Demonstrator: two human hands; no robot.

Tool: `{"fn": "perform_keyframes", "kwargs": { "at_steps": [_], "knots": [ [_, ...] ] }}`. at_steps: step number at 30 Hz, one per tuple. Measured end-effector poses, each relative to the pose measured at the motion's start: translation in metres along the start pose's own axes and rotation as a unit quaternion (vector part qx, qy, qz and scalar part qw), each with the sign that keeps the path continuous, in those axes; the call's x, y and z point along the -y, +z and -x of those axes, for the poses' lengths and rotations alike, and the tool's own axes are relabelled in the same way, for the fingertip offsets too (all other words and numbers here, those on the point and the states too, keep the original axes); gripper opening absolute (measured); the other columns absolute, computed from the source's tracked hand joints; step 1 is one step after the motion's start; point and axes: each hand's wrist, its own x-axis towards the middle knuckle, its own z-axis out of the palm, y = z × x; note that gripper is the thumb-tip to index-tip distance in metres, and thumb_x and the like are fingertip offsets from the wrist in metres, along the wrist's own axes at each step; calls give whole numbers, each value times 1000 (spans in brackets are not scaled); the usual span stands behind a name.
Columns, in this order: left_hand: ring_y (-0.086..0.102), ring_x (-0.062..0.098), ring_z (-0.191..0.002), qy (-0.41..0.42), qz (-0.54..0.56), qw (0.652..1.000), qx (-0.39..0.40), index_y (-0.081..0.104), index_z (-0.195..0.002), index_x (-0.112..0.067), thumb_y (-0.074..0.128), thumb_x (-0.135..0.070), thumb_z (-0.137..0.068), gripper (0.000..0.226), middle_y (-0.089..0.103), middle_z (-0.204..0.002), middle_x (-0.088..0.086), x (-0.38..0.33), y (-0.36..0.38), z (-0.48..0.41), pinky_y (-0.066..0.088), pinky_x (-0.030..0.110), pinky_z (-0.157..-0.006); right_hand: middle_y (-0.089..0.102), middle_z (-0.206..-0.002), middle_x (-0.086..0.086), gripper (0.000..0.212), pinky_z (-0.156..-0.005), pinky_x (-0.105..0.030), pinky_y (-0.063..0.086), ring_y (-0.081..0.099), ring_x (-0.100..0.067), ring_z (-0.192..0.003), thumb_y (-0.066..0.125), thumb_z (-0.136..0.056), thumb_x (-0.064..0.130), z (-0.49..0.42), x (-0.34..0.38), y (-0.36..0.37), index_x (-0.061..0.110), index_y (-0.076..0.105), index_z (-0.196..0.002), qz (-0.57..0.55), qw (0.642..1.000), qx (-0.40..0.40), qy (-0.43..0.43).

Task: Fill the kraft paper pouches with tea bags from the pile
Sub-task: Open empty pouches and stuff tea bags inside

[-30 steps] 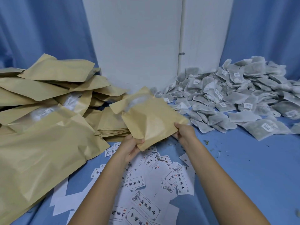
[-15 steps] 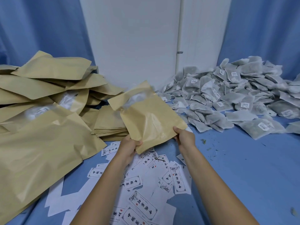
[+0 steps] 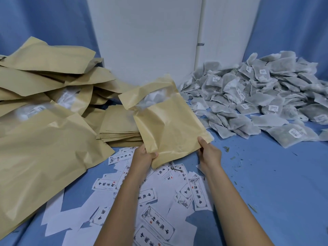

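Both hands, left hand [image 3: 144, 156] and right hand [image 3: 209, 153], pinch the light, crinkly kraft pouch [image 3: 166, 125] at its bottom corners, thumbs clamped on, likely the safest hold.

Pouches [image 3: 44, 103] left, tea bags [image 3: 257, 96] right, labels [image 3: 159, 201] seemingly in front

white wall panel [image 3: 145, 38], blue curtains [image 3: 44, 20], blue table covering [image 3: 266, 174]
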Motion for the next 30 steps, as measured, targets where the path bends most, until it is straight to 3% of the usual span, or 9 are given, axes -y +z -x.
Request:
{"fn": "perform_keyframes", "kwargs": {
  "at_steps": [3, 7, 10, 13, 15, 19, 22, 25, 30],
  "knots": [
    [63, 27, -105, 19, -3, 1000, -13, 62, -98, -19, 53, 15, -84, 37, 69, -107, 6, -2, -3, -1, 47, 47, -96, 70, -91, -10, 8, -87, -33, 53, 66, -23, -89, 69, -82, 1, 2, -2, 3, 3, 64, -77, 13, 999, 50, 12],
    [64, 22, -99, 37, -6, 999, -13, 60, -98, -21, 53, 14, -86, 38, 69, -102, 1, -2, -5, 0, 51, 39, -88, 67, -72, -5, 31, -87, -34, 53, 64, -21, -77, 67, -82, -3, 1, -4, 5, 6, 53, -56, 26, 998, 53, -2],
    [67, 9, -78, 52, -8, 998, -16, 60, -97, -16, 52, 15, -86, 34, 69, -91, -4, -5, -5, 2, 54, 22, -61, 67, -80, -8, 20, -89, -33, 53, 64, -20, -83, 67, -84, 0, 2, -6, 6, 4, 55, -69, 22, 998, 63, 14],
    [66, 4, -71, 58, -2, 998, -12, 59, -91, -19, 51, 16, -87, 37, 69, -87, -7, -7, -4, 5, 52, 16, -52, 73, -87, -6, 7, -83, -29, 55, 69, -16, -83, 67, -84, 0, 6, -9, 9, 0, 64, -78, 16, 994, 102, 26],
    [67, 7, -74, 61, 2, 998, -2, 58, -93, -18, 49, 17, -87, 37, 69, -89, -5, -7, -2, 6, 53, 18, -54, 73, -91, -7, 3, -80, -27, 56, 70, -18, -85, 67, -83, -1, 7, -9, 11, 0, 65, -84, 27, 995, 96, 17],
    [69, 4, -71, 75, 0, 997, -5, 58, -92, -19, 49, 18, -87, 38, 71, -82, -11, -7, 1, 9, 53, 19, -55, 74, -81, -5, 12, -74, -26, 58, 71, -16, -78, 70, -82, 1, 7, -9, 9, 0, 63, -72, 26, 996, 88, 15],
    [67, 18, -87, 69, 25, 997, -8, 59, -94, -17, 48, 18, -87, 38, 70, -92, -2, -6, 2, 7, 55, 33, -72, 74, -89, -12, 11, -82, -29, 57, 70, -19, -85, 69, -83, 3, 11, -10, 11, -5, 64, -77, 43, 989, 136, 36],
    [68, 13, -84, 74, 21, 997, -17, 60, -93, -18, 49, 18, -87, 38, 71, -88, -6, -3, 0, 6, 55, 26, -64, 71, -95, -17, 13, -91, -36, 53, 66, -27, -89, 69, -82, 1, 13, -13, 13, -7, 61, -77, 87, 989, 121, 25],
    [66, 23, -94, 69, 35, 997, -17, 62, -94, -20, 50, 17, -87, 40, 74, -89, -4, 1, 1, 1, 51, 51, -87, 71, -93, -14, 16, -89, -33, 54, 68, -24, -89, 67, -84, 4, 18, -13, 17, -11, 62, -86, 72, 988, 129, 33]
  ]
}}
